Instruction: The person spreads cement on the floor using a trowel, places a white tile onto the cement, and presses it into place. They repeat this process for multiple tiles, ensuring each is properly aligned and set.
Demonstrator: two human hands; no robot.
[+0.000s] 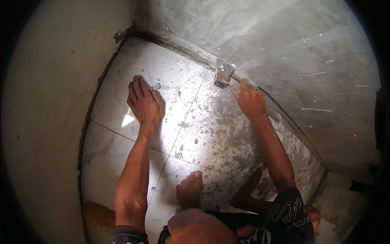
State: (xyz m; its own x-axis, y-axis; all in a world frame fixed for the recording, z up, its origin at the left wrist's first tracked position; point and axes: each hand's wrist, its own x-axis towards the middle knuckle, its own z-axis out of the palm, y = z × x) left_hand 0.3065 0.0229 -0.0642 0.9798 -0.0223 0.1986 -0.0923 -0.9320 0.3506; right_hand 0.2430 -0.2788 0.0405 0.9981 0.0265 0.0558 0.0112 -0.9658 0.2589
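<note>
My left hand lies on the pale marble-patterned floor tiles, fingers stretched forward, beside small grey flakes. Up and to the right, my right hand grips what looks like a dirty scraper, its wide blade at the seam where the tiles meet the base of the rough grey wall; the handle is mostly hidden by my fingers. Grey crust and loose bits cover much of the tiles between and below my hands.
A plain wall runs along the left, with a dark gap at its foot. My bare foot rests on the tiles between my arms. At the lower left is a brown patch. A darker floor area lies at the lower right.
</note>
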